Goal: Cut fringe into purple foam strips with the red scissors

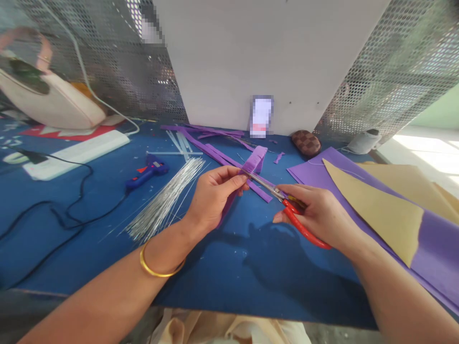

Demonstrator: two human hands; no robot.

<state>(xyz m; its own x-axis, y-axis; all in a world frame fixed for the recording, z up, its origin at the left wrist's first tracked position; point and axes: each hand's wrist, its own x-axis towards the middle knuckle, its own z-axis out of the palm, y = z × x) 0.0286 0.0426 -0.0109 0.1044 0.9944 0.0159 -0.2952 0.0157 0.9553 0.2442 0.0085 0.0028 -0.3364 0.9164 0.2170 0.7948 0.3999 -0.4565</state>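
Pinched between the thumb and fingers of my left hand (pixel 218 193) is a folded purple paper strip (pixel 256 160), its other end hanging below the hand. My right hand (pixel 315 210) is closed round red-handled scissors (pixel 304 228), whose metal blades point left and reach the strip beside my left fingertips. Whether the blades are fully closed is hard to tell. More purple strips (pixel 211 152) lie on the blue table just beyond my hands. A bundle of thin silvery wires (pixel 167 198) rests left of my left hand.
A blue glue gun (pixel 147 173) with a black cable lies left, near a white power strip (pixel 77 155) and a pale handbag (pixel 60 98). Clear sticks, a lit phone (pixel 261 116) and a checkered pouch (pixel 306 143) are at the back. Purple and tan sheets (pixel 376 210) cover the right.
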